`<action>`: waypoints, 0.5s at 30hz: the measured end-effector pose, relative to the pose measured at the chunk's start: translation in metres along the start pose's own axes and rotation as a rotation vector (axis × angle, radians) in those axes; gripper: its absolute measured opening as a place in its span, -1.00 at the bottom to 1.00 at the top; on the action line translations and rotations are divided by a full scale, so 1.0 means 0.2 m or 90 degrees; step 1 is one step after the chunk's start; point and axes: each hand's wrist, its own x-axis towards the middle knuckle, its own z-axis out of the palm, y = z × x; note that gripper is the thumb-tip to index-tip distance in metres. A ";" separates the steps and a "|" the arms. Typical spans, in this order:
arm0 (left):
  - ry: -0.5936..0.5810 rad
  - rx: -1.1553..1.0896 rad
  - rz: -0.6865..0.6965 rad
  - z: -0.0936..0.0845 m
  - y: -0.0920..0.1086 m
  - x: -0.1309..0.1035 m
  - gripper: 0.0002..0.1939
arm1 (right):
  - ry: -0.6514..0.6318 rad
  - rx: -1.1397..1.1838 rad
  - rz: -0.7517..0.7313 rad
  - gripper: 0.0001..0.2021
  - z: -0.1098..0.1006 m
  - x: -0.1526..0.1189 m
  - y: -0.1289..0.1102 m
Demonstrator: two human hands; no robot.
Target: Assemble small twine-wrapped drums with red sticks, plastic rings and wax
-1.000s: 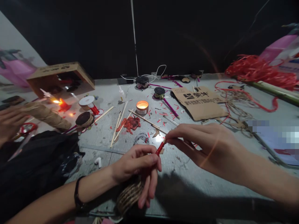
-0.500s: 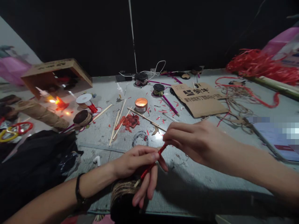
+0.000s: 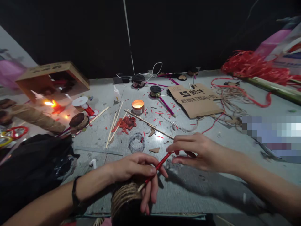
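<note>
My left hand [image 3: 138, 169] is closed around a thin wooden stick wound with red cord [image 3: 162, 162], thumb on top. The stick slants up to the right, its bare pale end low near my palm. At the upper end, the fingers of my right hand [image 3: 192, 150] curl around the tip; whether they also grip a loose cord is hidden. Just under my left hand, at the table's front edge, sits a dark drum-like cylinder wrapped in twine [image 3: 124, 196], partly covered by the hand.
A lit candle in a tin [image 3: 137, 107] stands mid-table beside red wax scraps [image 3: 127, 125] and wooden sticks [image 3: 114, 122]. Another flame [image 3: 49, 103] burns at left near a thread spool [image 3: 80, 102]. Flattened cardboard [image 3: 199, 105], a blurred-out phone [image 3: 270, 138] and red plastic strands [image 3: 249, 67] lie at right.
My right hand has shifted slightly down and right, its thumb lower and its fingers looser at the stick's tip. More of the red winding shows. The view has turned slightly right.
</note>
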 end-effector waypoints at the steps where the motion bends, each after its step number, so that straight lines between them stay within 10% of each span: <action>1: 0.004 0.008 0.001 0.00 -0.01 0.00 -0.74 | 0.016 -0.021 -0.029 -0.83 0.02 0.00 0.02; 15: 0.112 0.075 0.026 0.02 -0.01 0.01 -0.74 | 0.188 -0.204 -0.065 -0.82 0.15 -0.02 0.01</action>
